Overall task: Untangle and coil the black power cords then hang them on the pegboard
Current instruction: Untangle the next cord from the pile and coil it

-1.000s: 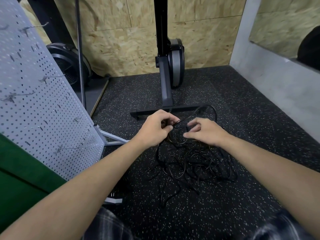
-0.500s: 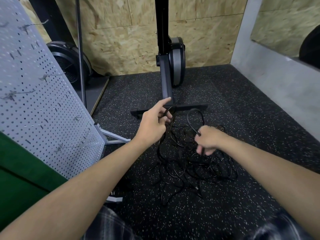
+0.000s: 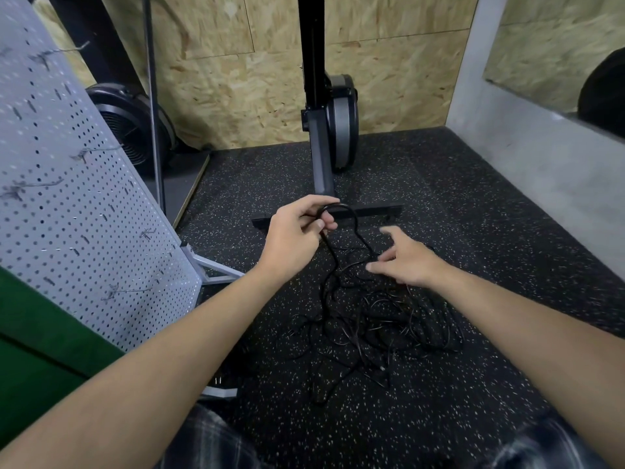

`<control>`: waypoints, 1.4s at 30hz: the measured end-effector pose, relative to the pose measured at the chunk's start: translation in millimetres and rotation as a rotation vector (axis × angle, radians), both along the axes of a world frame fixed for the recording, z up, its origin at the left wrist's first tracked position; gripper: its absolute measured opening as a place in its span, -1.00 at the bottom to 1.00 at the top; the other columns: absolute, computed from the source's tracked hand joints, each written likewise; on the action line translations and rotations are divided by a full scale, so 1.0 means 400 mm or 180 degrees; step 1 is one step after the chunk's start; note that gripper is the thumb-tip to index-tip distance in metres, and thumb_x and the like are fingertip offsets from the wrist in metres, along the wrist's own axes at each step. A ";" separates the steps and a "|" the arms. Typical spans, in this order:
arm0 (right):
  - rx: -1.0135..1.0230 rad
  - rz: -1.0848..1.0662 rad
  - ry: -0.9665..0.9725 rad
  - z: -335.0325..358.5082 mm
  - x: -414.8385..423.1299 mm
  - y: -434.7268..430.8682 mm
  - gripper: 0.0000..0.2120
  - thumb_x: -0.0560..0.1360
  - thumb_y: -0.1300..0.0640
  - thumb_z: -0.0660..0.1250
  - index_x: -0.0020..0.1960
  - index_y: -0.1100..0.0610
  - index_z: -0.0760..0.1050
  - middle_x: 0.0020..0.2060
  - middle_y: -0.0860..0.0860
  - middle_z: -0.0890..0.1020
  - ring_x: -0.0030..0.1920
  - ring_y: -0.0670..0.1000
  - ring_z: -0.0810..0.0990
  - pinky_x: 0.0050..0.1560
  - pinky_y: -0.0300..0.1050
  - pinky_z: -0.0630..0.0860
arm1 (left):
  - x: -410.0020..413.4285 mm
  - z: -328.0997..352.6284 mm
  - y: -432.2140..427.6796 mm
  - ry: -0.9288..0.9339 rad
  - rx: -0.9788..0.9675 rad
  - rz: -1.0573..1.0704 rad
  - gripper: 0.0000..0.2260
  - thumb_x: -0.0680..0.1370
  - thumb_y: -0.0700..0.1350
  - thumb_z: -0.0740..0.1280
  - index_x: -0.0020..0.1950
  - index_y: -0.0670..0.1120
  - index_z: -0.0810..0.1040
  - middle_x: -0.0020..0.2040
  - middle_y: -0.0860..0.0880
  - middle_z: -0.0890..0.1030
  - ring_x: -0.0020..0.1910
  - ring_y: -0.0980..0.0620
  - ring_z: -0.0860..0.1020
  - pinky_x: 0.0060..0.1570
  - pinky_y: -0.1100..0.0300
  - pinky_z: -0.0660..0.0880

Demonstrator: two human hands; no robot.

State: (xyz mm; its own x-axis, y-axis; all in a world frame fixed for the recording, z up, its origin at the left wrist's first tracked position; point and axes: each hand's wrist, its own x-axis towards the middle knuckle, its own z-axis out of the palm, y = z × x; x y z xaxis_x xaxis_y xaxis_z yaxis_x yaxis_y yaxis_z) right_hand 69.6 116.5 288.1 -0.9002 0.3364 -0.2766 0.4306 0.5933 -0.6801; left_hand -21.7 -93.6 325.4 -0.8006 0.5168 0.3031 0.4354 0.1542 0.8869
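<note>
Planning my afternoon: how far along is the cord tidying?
Done: nothing, no cord hangs on the pegboard. In hand: the left hand pinches a loop of cord lifted off the tangle; the right hand hovers open beside it. Left: untangling, coiling and hanging the tangle.

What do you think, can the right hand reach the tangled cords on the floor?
Probably yes. The right hand hovers open just over the cords, nothing between them. The left hand pinches one loop raised to the side, clear of its path.
</note>
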 end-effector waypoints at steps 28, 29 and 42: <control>-0.0018 0.0583 0.2473 0.204 0.025 -0.101 -0.81 0.73 0.17 0.20 0.31 0.00 0.45 0.14 -0.11 0.68 0.22 -0.19 0.61 0.25 -0.22 0.52 | -0.027 -0.109 0.005 -0.1023 -0.0977 -0.0934 -0.06 0.59 -0.27 0.45 0.70 0.23 -0.09 0.69 -0.02 0.15 0.64 0.00 0.16 0.58 -0.02 0.21; -0.0060 0.0644 0.2502 0.212 0.025 -0.110 -0.80 0.73 0.19 0.19 0.33 0.03 0.45 0.15 -0.12 0.68 0.23 -0.22 0.60 0.20 -0.30 0.50 | -0.023 -0.101 0.012 -0.1022 -0.0887 -0.1030 -0.07 0.59 -0.29 0.44 0.70 0.23 -0.07 0.69 -0.02 0.16 0.63 0.02 0.17 0.59 -0.01 0.20; -0.0676 -0.0467 0.1200 0.134 0.013 0.008 -0.73 0.63 0.06 0.24 -0.03 0.12 0.69 -0.07 0.04 0.78 -0.01 0.08 0.73 0.04 0.06 0.61 | -0.055 -0.100 0.008 0.0272 -0.0932 -0.0266 -0.87 0.67 -0.30 0.31 0.13 -0.09 0.56 -0.08 -0.05 0.59 -0.18 0.15 0.50 -0.13 0.34 0.44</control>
